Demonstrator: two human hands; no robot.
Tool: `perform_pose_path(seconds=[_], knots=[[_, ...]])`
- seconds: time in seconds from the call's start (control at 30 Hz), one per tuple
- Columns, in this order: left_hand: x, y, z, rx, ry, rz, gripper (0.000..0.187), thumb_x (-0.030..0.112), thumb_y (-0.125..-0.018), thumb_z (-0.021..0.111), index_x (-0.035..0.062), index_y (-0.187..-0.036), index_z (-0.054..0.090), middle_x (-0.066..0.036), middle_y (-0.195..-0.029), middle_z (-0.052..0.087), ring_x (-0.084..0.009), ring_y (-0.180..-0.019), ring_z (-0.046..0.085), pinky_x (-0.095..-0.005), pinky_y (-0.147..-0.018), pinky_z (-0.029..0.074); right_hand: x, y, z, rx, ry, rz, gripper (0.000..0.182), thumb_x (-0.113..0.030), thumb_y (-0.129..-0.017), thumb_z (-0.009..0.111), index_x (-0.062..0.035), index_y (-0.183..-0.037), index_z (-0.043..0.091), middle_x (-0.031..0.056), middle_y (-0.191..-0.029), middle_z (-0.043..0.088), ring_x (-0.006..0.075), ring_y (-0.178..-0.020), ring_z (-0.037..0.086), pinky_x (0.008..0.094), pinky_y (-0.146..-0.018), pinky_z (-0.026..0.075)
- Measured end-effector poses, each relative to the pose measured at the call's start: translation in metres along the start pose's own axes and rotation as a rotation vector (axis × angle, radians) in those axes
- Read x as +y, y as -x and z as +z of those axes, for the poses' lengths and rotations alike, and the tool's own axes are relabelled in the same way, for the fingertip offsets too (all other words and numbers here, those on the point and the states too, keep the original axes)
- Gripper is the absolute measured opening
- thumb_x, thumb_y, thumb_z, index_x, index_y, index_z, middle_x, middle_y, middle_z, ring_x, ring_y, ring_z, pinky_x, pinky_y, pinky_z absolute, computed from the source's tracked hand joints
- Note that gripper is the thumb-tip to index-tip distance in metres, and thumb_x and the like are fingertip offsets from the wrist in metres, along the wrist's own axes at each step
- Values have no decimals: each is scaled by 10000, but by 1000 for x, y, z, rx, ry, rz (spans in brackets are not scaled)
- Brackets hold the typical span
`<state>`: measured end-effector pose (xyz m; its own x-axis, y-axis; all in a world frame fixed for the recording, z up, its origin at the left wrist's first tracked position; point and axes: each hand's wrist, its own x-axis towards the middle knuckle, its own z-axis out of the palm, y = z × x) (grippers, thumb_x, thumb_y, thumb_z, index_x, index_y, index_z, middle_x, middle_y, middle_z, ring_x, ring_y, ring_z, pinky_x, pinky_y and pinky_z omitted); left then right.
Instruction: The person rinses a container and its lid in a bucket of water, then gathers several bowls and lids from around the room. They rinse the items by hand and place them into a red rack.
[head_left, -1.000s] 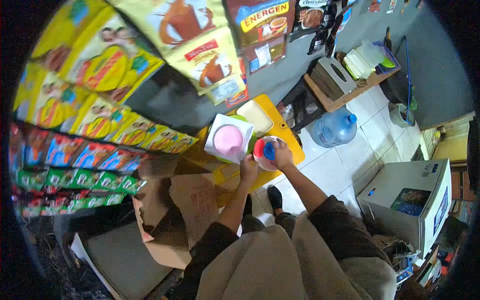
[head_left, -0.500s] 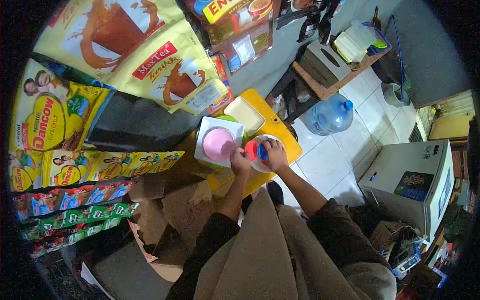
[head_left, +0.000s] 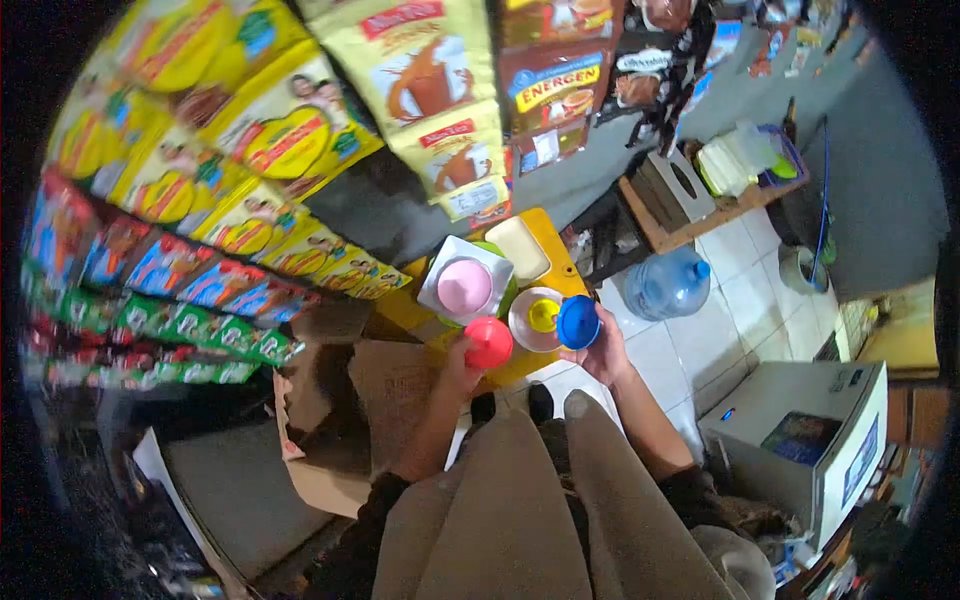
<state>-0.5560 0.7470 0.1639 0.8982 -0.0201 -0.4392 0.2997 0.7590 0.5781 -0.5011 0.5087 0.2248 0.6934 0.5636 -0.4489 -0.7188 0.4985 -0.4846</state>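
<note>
My left hand grips a red plastic cup by its left side. On the right, my right hand has its fingers around the edge of a blue plastic cup. Between and just beyond the two cups, a small yellow cup sits inside a white round bowl. Further left, a pink bowl rests in a white square dish. Behind them lies a cream rectangular container. All of these stand on a yellow table.
Sachet strips hang at the left and ahead. An open cardboard box is left of my legs. A blue water jug stands on the tiled floor, with a white chest-like appliance at the right and a wooden bench behind.
My hands have moved apart, each with a cup. The yellow cup in the white bowl now shows. The view has shifted, bringing more hanging sachets into sight.
</note>
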Motion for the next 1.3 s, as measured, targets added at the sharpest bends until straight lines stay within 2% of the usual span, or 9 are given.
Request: perform_pose_path(seconds=[0.2,0.37,0.5,0.67,0.8,0.83,0.97,1.13,1.3], knots=[[33,92,25,-121,541,69,515,200,-712,468,-2,-1175,372,-150,-1203,414,-317,-1076,431,-480,-909,343,-6,5,65,-207,-20,139,591,-499,-803,362,-107,-1243,326,161,-1155,461,290,-968,514,419,-709,476],[61,167,47,-161,745,294,564,321,-798,387,38,-1273,274,-129,-1294,326,-324,-1152,359,-560,-928,262,28,-25,115,-494,31,429,545,-467,-821,355,-99,-1223,358,118,-1143,480,258,-984,504,438,-766,442],[62,234,42,22,658,530,504,284,-833,320,84,-1292,255,-90,-1326,284,-313,-1175,331,-588,-918,249,76,-29,167,-562,197,517,541,-461,-827,363,-64,-1194,376,126,-1130,481,259,-970,513,438,-787,449],[54,333,29,92,634,783,455,264,-857,270,92,-1278,289,-106,-1278,353,-285,-1145,380,-514,-897,341,149,23,248,-726,409,603,571,-474,-813,386,-56,-1201,357,176,-1124,476,298,-981,510,412,-757,465],[9,424,-4,115,919,948,495,369,-833,328,118,-1260,319,-84,-1280,358,-263,-1108,421,-510,-817,405,241,71,282,-881,493,857,532,-431,-810,431,-81,-1203,349,152,-1150,457,296,-950,530,461,-781,446],[-4,448,-9,318,957,971,509,425,-828,331,129,-1242,346,-81,-1247,400,-269,-1086,437,-482,-794,427,269,82,284,-915,507,916,526,-425,-817,411,-75,-1205,345,147,-1147,461,282,-937,538,422,-752,466],[-61,546,-42,384,1058,1168,517,461,-831,304,148,-1240,345,-101,-1282,345,-361,-1084,413,-501,-789,427,370,144,296,-988,516,1087,527,-426,-817,380,-59,-1194,375,142,-1091,505,244,-852,569,317,-612,487],[-131,656,-81,522,1007,1385,543,455,-822,363,137,-1259,305,-122,-1295,309,-383,-1097,398,-526,-821,410,484,217,276,-880,664,1261,508,-417,-796,404,-48,-1145,439,141,-1026,541,241,-772,569,309,-560,477],[-225,717,-110,747,1083,1744,507,440,-806,429,142,-1211,367,-115,-1239,365,-353,-1044,447,-512,-762,458,573,283,258,-1053,861,1389,516,-393,-771,425,-100,-1193,373,139,-1099,482,258,-877,530,357,-617,485]])
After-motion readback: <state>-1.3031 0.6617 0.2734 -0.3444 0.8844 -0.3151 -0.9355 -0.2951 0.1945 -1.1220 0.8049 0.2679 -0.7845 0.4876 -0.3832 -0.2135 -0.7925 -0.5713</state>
